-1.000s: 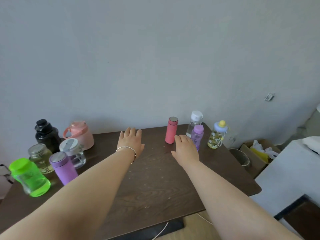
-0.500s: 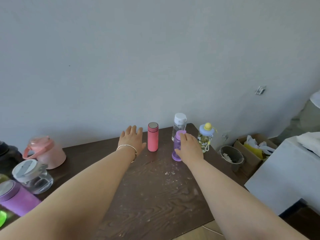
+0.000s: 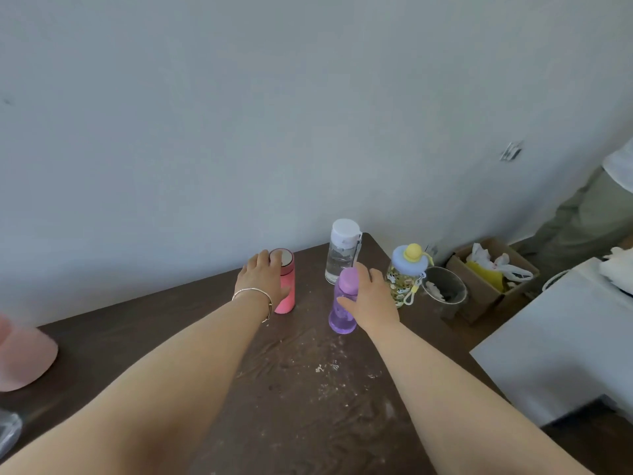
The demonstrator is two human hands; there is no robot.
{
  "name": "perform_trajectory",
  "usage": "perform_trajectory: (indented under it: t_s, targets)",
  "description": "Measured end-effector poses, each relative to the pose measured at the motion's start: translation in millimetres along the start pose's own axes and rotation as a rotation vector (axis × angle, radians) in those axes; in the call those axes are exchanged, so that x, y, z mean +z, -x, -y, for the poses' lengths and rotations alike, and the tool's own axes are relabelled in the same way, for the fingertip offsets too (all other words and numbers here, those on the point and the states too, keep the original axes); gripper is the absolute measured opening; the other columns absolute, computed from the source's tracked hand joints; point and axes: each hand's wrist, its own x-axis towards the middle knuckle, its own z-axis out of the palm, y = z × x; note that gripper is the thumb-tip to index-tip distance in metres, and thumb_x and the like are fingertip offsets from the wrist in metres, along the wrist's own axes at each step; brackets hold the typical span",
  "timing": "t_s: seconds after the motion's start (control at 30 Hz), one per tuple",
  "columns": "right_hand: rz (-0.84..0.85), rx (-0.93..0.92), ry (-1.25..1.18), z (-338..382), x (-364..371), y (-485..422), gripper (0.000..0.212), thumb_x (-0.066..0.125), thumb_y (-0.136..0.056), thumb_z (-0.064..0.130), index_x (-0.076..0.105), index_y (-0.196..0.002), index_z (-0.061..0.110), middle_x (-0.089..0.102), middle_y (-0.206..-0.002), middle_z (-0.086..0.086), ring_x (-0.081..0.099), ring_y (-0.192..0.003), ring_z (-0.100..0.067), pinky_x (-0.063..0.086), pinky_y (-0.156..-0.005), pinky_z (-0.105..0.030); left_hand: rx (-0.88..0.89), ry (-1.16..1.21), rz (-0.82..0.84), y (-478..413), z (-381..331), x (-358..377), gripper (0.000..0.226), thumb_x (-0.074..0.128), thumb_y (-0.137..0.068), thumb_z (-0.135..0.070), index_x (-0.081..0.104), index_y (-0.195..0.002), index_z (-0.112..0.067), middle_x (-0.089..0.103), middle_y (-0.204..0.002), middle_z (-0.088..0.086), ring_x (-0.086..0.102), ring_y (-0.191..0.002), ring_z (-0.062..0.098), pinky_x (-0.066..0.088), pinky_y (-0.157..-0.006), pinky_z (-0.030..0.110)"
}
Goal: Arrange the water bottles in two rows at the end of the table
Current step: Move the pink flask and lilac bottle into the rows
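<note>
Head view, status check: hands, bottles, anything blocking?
Left hand gripping pink flask. Right hand wrapped on purple bottle. Both bottles upright on table. Clear bottle right behind purple one.

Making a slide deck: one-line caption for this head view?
Left hand grasps pink bottle; right hand grasps purple bottle.

Translucent purple plastic bottle (image 3: 342, 308) and matt pink flask (image 3: 286, 286) stand on scuffed dark wood-grain table (image 3: 308, 389).
</note>
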Motion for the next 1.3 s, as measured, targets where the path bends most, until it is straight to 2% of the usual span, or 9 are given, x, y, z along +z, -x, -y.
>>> perform_trajectory:
  t_s: [0.17,0.4,0.6,0.83,1.03,1.3]
  targets:
    - [-0.025,0.038,-0.137,-1.1,15.0,-8.4,0.081,0.077,-0.080,0.042,0.029,-0.143,0.026,0.045,-0.133,-0.009,0.055,-0.115,-0.029,0.053,-0.093,-0.041,-0.066,0.155,0.026,-17.7,2.2,17.8,0.064,0.065,-0.084,-0.033,0.031,-0.137,-0.017,0.044,-0.127,0.011,0.051,-0.110,0.035,0.050,-0.084,0.045]
    - [-0.090,0.069,-0.210,2.3,26.0,-12.0,0.078,0.076,-0.083,0.035,0.029,-0.144,0.026,0.048,-0.133,-0.007,0.057,-0.114,-0.028,0.053,-0.091,-0.040,-0.141,0.390,-0.036,-32.1,-1.2,32.0,0.055,0.067,-0.084,-0.026,0.034,-0.127,-0.016,0.049,-0.119,0.015,0.058,-0.094,0.037,0.049,-0.074,0.041]
    - [-0.105,0.064,-0.208,2.8,27.8,-10.7,0.078,0.077,-0.083,0.034,0.029,-0.144,0.026,0.048,-0.134,-0.007,0.056,-0.115,-0.026,0.053,-0.091,-0.039,-0.134,0.493,-0.104,-32.0,1.8,38.2,0.058,0.068,-0.082,-0.022,0.036,-0.130,-0.020,0.051,-0.123,0.013,0.057,-0.101,0.036,0.049,-0.079,0.041]
    - [-0.126,0.038,-0.264,5.0,24.3,7.7,0.074,0.077,-0.083,0.033,0.033,-0.143,0.027,0.049,-0.134,-0.007,0.056,-0.114,-0.028,0.052,-0.092,-0.043,-0.075,0.468,-0.103,-2.8,2.2,39.9,0.058,0.070,-0.081,-0.025,0.038,-0.130,-0.022,0.051,-0.127,0.011,0.058,-0.103,0.035,0.051,-0.080,0.043]
    - [-0.117,-0.005,-0.302,15.3,10.7,30.9,0.072,0.075,-0.083,0.035,0.034,-0.142,0.028,0.050,-0.132,-0.007,0.057,-0.111,-0.031,0.052,-0.089,-0.045,-0.113,0.510,-0.108,39.5,-4.0,29.2,0.058,0.069,-0.081,-0.028,0.037,-0.129,-0.027,0.050,-0.126,0.008,0.059,-0.101,0.033,0.051,-0.082,0.042]
    - [-0.116,-0.129,-0.316,28.7,-19.9,93.7,0.070,0.074,-0.082,0.037,0.035,-0.139,0.029,0.051,-0.127,-0.006,0.057,-0.111,-0.030,0.049,-0.085,-0.041,-0.240,0.549,-0.213,138.0,-3.3,6.5,0.054,0.066,-0.081,-0.028,0.036,-0.126,-0.033,0.050,-0.127,0.002,0.060,-0.098,0.030,0.050,-0.081,0.037]
